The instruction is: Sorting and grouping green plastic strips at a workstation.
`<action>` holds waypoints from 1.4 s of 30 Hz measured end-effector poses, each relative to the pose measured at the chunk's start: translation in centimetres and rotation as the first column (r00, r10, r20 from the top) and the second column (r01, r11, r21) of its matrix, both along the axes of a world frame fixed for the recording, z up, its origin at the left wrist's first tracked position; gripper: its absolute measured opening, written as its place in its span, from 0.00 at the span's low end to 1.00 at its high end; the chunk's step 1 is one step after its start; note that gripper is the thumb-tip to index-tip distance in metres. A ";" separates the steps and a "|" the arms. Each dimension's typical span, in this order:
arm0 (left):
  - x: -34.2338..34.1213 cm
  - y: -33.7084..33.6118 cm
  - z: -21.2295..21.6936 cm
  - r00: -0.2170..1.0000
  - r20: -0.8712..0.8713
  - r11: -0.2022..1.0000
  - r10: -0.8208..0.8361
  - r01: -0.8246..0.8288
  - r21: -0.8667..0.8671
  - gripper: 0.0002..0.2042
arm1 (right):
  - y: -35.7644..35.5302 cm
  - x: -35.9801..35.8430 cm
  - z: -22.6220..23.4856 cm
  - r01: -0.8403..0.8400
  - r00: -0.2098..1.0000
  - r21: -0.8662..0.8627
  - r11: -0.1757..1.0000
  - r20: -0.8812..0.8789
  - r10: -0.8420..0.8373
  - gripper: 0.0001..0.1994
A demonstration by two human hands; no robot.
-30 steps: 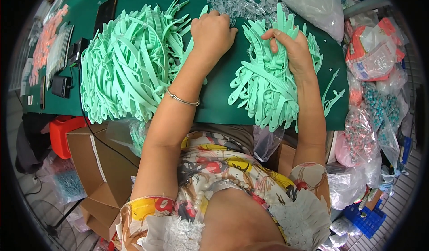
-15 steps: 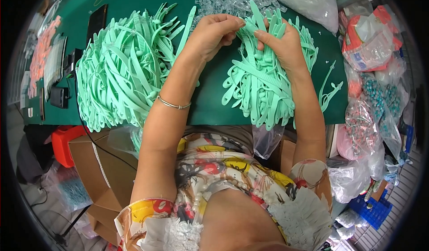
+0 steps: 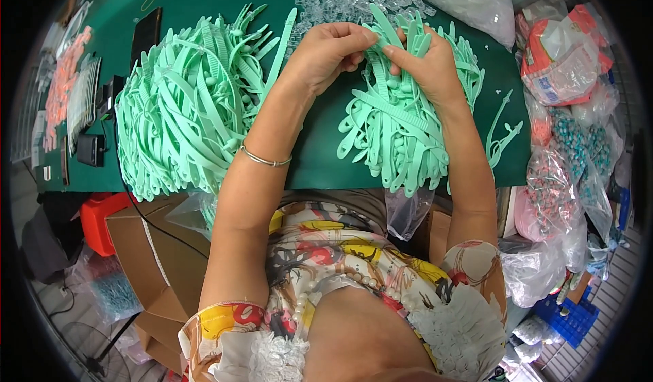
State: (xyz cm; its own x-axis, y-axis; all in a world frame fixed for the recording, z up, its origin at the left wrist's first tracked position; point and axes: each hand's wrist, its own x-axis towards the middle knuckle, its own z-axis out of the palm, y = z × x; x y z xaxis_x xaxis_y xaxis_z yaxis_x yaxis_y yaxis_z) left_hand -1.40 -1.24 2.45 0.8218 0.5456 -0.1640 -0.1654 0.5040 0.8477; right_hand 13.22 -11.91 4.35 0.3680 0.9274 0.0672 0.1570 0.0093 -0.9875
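Both my hands work above the right-hand pile of mint-green ridged rubber straps (image 3: 398, 137). My left hand (image 3: 333, 52) is closed in a pinch at the pile's upper left edge; what sits between its thumb and forefinger is too small to make out. Close beside it, my right hand (image 3: 435, 65) has its thumb bent over a mint-green strap (image 3: 384, 25), whose tip sticks up past the fingers. Part of that strap is hidden behind the hand. A larger pile of the same straps (image 3: 183, 110) lies left of my left forearm.
Clear plastic pieces (image 3: 333, 4) are scattered at the far side, next to a clear bag (image 3: 469, 1). A few loose straps (image 3: 500, 137) lie right of my right forearm. A dark phone (image 3: 146, 35) lies far left. Filled plastic bags (image 3: 554, 185) stack along the table's right side.
My left fingertips have shifted slightly right, nearer my right thumb. The strap tip above my right hand has tilted a little to the left.
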 end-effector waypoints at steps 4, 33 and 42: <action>0.2 -0.2 -0.2 0.998 -0.068 0.982 -0.008 0.020 0.187 0.07 | 0.0 0.0 -0.1 -0.007 1.000 -0.011 1.000 0.019 0.008 0.13; 0.3 -0.5 -0.1 0.964 -0.086 0.899 0.253 -0.201 0.390 0.09 | 0.0 -0.1 -0.2 0.019 0.994 -0.056 0.998 -0.108 -0.025 0.12; 0.4 0.9 -1.9 0.835 -0.169 0.407 0.524 -0.071 0.911 0.08 | -0.2 -0.4 0.4 0.118 0.989 -0.015 0.993 -0.090 -0.119 0.12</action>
State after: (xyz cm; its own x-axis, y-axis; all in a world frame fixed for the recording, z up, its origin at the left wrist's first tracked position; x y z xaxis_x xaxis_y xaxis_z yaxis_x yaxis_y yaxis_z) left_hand -0.95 -0.32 0.59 0.5578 0.7753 0.2961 0.2886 -0.5157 0.8067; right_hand 12.84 -12.07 4.73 0.4798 0.8772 0.0202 0.0666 -0.0134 -0.9977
